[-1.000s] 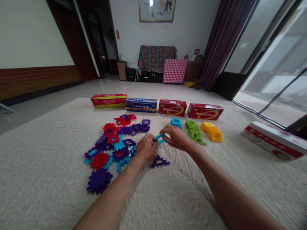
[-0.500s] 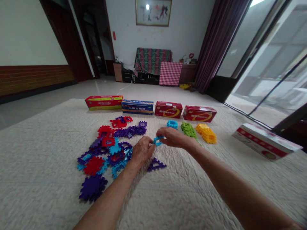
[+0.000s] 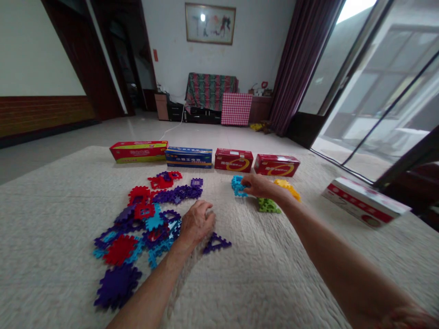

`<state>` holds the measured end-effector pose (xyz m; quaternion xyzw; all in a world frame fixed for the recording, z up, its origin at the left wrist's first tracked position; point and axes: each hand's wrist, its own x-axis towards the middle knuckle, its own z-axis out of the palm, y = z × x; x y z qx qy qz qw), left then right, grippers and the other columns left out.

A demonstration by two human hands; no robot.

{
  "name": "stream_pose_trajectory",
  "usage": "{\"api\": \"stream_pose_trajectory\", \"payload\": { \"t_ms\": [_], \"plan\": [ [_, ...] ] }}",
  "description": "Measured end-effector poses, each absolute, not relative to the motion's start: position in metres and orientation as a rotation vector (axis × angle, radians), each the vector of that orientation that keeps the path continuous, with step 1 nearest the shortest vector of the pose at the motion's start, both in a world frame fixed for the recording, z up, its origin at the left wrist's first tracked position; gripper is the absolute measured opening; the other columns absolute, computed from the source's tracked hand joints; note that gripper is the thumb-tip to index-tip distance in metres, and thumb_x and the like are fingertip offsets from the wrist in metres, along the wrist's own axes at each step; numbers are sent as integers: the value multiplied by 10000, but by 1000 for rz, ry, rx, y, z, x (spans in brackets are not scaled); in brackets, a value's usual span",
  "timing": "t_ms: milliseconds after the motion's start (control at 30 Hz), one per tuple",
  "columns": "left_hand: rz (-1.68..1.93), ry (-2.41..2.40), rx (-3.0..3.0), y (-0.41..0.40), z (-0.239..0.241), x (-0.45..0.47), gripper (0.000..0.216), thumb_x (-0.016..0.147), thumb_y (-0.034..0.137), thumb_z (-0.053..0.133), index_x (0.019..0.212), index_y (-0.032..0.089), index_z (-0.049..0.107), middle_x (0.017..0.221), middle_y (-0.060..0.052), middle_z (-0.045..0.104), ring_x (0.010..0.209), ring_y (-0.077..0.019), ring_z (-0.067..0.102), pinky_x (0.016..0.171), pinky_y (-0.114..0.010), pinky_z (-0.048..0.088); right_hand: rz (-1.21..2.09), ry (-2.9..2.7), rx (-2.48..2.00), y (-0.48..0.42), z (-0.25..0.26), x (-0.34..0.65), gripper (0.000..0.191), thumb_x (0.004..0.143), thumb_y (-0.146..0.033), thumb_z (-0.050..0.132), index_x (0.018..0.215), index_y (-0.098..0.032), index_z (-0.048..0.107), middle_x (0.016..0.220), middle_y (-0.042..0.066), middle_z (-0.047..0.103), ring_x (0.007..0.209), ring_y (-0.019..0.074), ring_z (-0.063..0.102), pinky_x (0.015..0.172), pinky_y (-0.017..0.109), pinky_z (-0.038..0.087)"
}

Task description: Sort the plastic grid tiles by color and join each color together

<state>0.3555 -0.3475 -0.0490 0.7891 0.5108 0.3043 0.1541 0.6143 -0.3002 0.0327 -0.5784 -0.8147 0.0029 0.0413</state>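
Observation:
My right hand (image 3: 263, 186) pinches a light-blue interlocking tile (image 3: 241, 192) at the near side of the small group of light-blue pieces. Where that tile ends and the others begin is hard to make out. My left hand (image 3: 197, 221) is over the cloth with its fingers loosely bent and apart, holding nothing. Just in front of me lies a purple triangular frame piece (image 3: 216, 243), close to the left thumb. Left of that hand spreads a pile of red, purple and light-blue notched pieces, with a red tile (image 3: 120, 250) on top. My left wrist hides some of them.
Green pieces (image 3: 268, 205) and yellow pieces (image 3: 287, 188) lie by my right forearm, partly covered. Behind stand a red-and-yellow box (image 3: 140, 151), a blue box (image 3: 189, 157) and two red boxes (image 3: 233, 160). A white-and-red box (image 3: 365, 202) stands at right.
My right hand has carried the light-blue tile away from my left hand, rightward to the light-blue group. My left hand has let go of it. The view has shifted slightly.

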Motion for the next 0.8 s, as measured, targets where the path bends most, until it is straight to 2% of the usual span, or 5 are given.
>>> {"api": "stream_pose_trajectory", "payload": {
  "t_ms": [433,633,800],
  "plan": [
    [875,1459,2274,-347,-50,355,240,804,203,544,1012,180,660,1090,-57,658,839,-167,620,797,-295,473,-102,-2433,-1782,-287,19,623,220,732,-93,580,896,-178,700,897,51,713,763,157,608,621,231,339],
    [887,1467,2269,-349,-48,355,236,802,199,546,1006,193,665,1077,-53,661,843,-166,624,787,-287,478,-153,-2363,-1842,-291,19,617,289,760,-125,597,1024,-184,697,996,76,708,873,189,637,708,237,398],
    [879,1470,2260,-349,-49,356,237,805,207,546,1010,194,664,1090,-52,659,837,-167,626,778,-289,477,-179,-2327,-1892,-295,20,615,298,780,-147,606,1066,-181,682,1042,91,672,886,185,632,737,239,413]
  ]
}}
